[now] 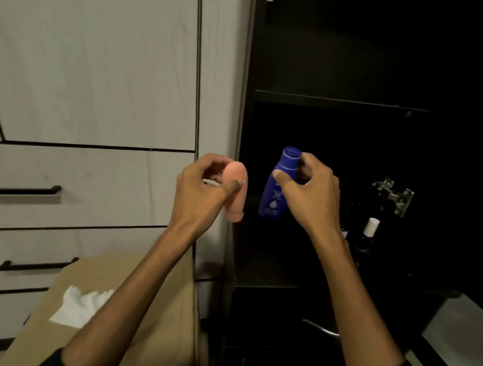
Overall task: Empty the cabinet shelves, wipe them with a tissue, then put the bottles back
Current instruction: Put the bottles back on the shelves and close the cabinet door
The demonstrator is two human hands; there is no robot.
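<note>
While the left hand gripped a pink tube and the right hand pinched a blue bottle before the dark shelf, tissue lying below the left fingers, restocking seemed underway; next, set each upright inside.

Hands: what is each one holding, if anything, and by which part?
Left hand grips the peach tube around its upper body. Right hand pinches the blue bottle near its neck, just below the cap.
</note>
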